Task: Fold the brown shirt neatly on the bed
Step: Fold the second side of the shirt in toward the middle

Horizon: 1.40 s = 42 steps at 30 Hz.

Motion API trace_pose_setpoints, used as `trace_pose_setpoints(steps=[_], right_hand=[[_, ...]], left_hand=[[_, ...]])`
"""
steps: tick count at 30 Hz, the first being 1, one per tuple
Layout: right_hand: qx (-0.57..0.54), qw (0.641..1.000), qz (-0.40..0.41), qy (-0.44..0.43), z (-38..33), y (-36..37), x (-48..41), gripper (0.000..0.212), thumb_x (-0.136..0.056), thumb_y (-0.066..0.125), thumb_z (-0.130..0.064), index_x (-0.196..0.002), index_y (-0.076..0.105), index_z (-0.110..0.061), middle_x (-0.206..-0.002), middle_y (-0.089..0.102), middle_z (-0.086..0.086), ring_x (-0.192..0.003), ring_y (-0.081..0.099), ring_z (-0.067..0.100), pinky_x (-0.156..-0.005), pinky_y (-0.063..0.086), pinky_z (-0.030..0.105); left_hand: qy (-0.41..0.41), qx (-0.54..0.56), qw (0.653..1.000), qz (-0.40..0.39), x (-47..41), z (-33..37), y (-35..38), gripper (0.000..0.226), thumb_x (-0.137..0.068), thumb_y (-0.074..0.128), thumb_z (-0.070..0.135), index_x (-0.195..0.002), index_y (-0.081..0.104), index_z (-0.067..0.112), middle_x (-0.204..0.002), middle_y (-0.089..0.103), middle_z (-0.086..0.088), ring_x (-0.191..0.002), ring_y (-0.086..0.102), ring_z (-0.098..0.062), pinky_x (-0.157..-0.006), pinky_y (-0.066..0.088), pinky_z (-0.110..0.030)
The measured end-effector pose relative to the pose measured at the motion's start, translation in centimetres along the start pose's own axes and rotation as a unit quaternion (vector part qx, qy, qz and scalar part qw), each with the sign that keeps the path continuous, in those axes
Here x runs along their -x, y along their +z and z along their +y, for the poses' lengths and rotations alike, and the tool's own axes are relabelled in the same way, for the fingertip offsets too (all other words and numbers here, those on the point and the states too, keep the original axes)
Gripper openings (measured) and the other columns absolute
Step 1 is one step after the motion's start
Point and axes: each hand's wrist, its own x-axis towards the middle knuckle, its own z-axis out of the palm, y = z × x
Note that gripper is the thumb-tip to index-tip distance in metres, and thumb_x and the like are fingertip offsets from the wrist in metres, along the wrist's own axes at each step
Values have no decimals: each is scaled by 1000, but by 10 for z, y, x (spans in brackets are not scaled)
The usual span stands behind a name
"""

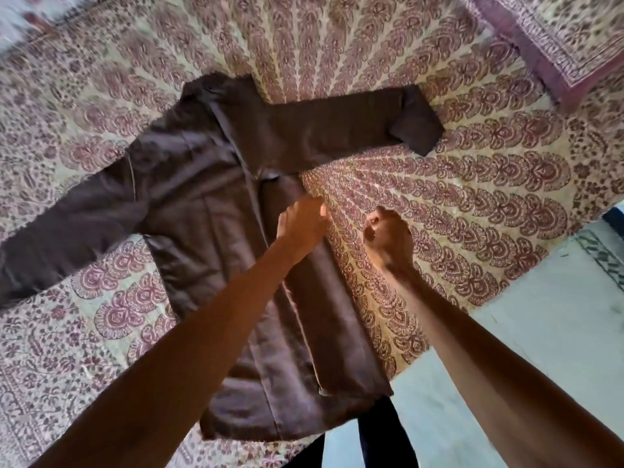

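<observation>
Both forearms reached in from the near edge; left hand (pixel 304 219) had its fingers curled at the right side edge of the brown shirt (pixel 202 211), a pinch likely but blurred; right hand (pixel 388 231) loosely closed over the bed (pixel 472 197), holding nothing. Shirt lay spread flat, sleeves out. Thin, limp, light cloth; best taken at seams, shoulder and hem.

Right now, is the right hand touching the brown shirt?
Apart. In the head view the right hand is over the patterned bedspread, and a strip of bedspread shows between it and the brown shirt.
</observation>
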Motion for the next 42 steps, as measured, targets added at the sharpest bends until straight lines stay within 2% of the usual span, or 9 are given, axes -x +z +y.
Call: trace_pose_setpoints(steps=[8,13,17,25,30,35,38,40,42], right_hand=[[22,995,98,-8,23,-18,-120,33,-93,59,-24,-123,53,-10,-120,58,11,-98,58,20,-69,46,22],[75,989,125,12,28,-35,-205,68,-86,61,-51,-141,39,-17,-144,42,17,-130,42,35,-102,42,48],[109,986,71,102,20,-28,-250,82,-80,61,-60,-142,34,-12,-147,34,21,-131,36,44,-103,34,56],[-21,980,158,120,25,-49,-255,29,-91,61,-31,-110,56,-11,-102,66,8,-83,64,23,-70,57,39],[-383,911,77,133,-17,-89,-176,17,-91,60,-8,-107,60,-14,-79,62,-4,-62,58,5,-45,48,14],[-638,738,-63,213,-83,-87,-87,34,-83,60,8,-110,64,-13,-100,72,12,-90,70,28,-76,60,41],[-724,647,-73,228,-120,-81,-29,31,-85,58,10,-103,64,-14,-80,73,4,-73,70,19,-63,61,34],[-725,645,-54,236,-129,-61,12,35,-83,59,9,-102,65,-20,-81,73,1,-73,70,17,-60,57,29],[-655,715,-35,243,-125,-27,56,34,-81,63,4,-98,68,-25,-89,74,0,-80,69,21,-65,52,31]], left_hand=[[63,-55,996,24,-87,27,17,27,-94,52,22,-121,52,21,-126,55,-2,-102,64,-25,-72,51,-35],[47,-102,993,27,-144,41,20,44,-94,49,15,-137,40,15,-131,48,-11,-102,63,-37,-79,52,-47],[83,-237,968,6,-169,52,26,52,-97,45,18,-145,28,12,-127,55,-15,-100,66,-36,-79,52,-43],[51,-336,939,58,-160,27,17,48,-69,76,14,-114,61,16,-83,68,-1,-55,69,-17,-44,50,-27],[-45,-184,979,75,-131,-12,-18,45,-96,45,16,-140,38,15,-109,66,-13,-89,68,-40,-72,54,-46],[-147,-7,972,183,-90,-53,-66,34,-87,51,12,-121,45,14,-99,66,-24,-90,63,-48,-72,49,-48],[-179,140,935,270,-66,-77,-95,25,-92,44,14,-116,49,11,-89,66,-28,-81,63,-47,-66,52,-44],[-225,250,899,280,-57,-86,-112,25,-96,45,16,-117,54,7,-95,68,-25,-87,66,-41,-69,49,-41],[-248,442,828,239,-48,-91,-122,18,-100,44,23,-109,56,14,-74,72,-9,-64,71,-19,-54,51,-33]])
